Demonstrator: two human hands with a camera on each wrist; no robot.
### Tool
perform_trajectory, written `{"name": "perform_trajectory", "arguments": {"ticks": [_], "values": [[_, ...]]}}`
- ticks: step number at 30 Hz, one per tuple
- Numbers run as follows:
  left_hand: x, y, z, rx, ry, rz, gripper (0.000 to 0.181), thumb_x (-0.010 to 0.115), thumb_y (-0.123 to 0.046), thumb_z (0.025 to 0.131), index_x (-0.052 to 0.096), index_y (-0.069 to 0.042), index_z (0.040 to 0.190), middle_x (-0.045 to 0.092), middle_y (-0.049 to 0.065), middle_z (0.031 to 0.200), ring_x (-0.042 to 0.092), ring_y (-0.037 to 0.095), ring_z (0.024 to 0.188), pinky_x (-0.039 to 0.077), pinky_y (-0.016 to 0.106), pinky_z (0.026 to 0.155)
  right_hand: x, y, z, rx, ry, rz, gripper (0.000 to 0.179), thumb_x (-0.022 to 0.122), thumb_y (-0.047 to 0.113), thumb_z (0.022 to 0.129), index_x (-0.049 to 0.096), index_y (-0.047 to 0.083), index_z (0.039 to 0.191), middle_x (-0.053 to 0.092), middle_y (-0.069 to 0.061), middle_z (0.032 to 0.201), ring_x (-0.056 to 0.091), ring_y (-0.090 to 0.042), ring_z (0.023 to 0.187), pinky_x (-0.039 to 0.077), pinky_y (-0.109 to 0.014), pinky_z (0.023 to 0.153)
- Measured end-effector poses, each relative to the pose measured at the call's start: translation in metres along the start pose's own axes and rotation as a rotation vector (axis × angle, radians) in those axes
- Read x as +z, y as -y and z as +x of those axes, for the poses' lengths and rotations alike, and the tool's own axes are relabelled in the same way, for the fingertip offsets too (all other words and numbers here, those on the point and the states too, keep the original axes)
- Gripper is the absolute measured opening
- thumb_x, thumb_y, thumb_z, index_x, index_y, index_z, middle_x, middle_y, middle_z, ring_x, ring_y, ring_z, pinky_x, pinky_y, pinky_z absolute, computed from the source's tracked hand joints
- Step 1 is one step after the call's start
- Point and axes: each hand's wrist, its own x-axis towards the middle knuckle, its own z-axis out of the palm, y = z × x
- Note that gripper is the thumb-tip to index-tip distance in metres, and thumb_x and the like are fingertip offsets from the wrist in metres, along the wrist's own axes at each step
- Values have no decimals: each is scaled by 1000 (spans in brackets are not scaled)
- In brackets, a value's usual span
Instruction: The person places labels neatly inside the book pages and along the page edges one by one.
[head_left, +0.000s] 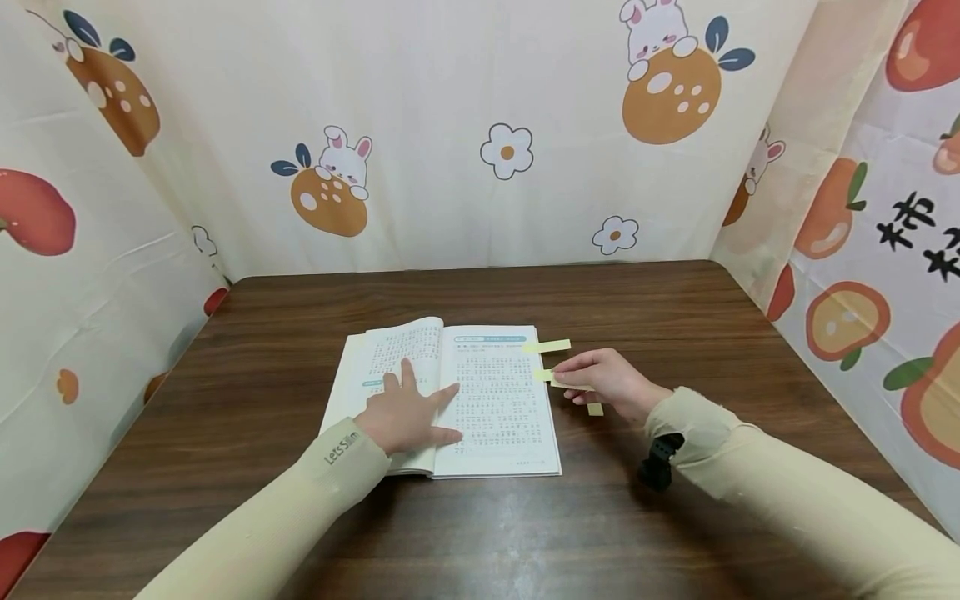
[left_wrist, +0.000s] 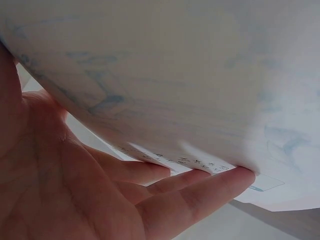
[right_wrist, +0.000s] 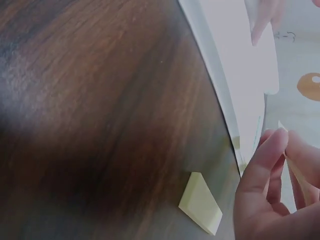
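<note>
Just right of book (head_left: 502, 404), right hand (head_left: 613, 385) pinching yellow strip (head_left: 573, 386), long axis sideways; left hand (head_left: 405, 418), fingers spread, on pages.

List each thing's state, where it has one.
Book: open, left leaf bowed up.
Two yellow tabs: jutting past the right page's edge.
Right grip: pinching a yellow strip.
Yellow pad: lying on the table.
Left grip: spread across the book.
Black wrist device: worn.
Patterned cloth: hanging.
</note>
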Motion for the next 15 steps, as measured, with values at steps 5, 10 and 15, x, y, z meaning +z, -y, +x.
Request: {"name": "perform_trajectory", "arguments": {"ticks": [5, 10, 15], "values": [[0, 1, -1, 0, 4, -6, 79, 61, -70, 84, 34, -42, 152, 6, 37, 159, 25, 57, 140, 48, 59, 90, 6, -4, 8, 16, 3, -65, 27, 72, 10, 89, 70, -7, 110, 72, -4, 88, 61, -14, 72, 52, -25, 67], [0, 2, -1, 8, 1, -5, 79, 61, -70, 84, 34, -41, 152, 7, 38, 159, 26, 57, 139, 49, 59, 89, 13, -9, 10, 29, 41, -66, 23, 74, 9, 87, 71, -7, 104, 73, -3, 83, 60, -13, 67, 53, -25, 66], [0, 2, 0, 9, 4, 3, 80, 61, -70, 84, 33, -42, 153, 7, 37, 159, 25, 57, 139, 49, 58, 89, 16, -12, 11, 22, 44, -88, 19, 74, 9, 87, 73, -6, 100, 74, -2, 82, 61, -13, 67, 54, -27, 66]]}}
